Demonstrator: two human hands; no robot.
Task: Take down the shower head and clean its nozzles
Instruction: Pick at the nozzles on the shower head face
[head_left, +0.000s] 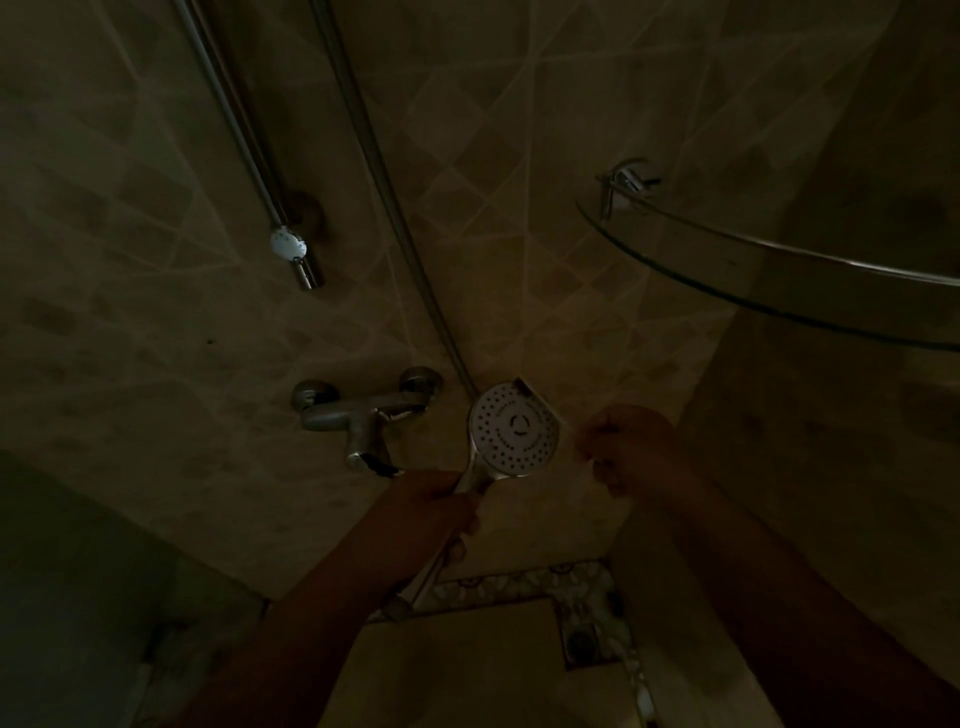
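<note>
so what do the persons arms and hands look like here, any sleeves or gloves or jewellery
Both forearms are bare as far as the dim picture shows: no sleeves reach into view. The left hand and the right hand wear no gloves. No watch, bracelet or ring can be made out, though the light is too low to rule out something small on the fingers.

I've got the shower head (514, 430) between my hands, mixer tap (363, 415) to its left, glass corner shelf (779, 270) up right.
</note>
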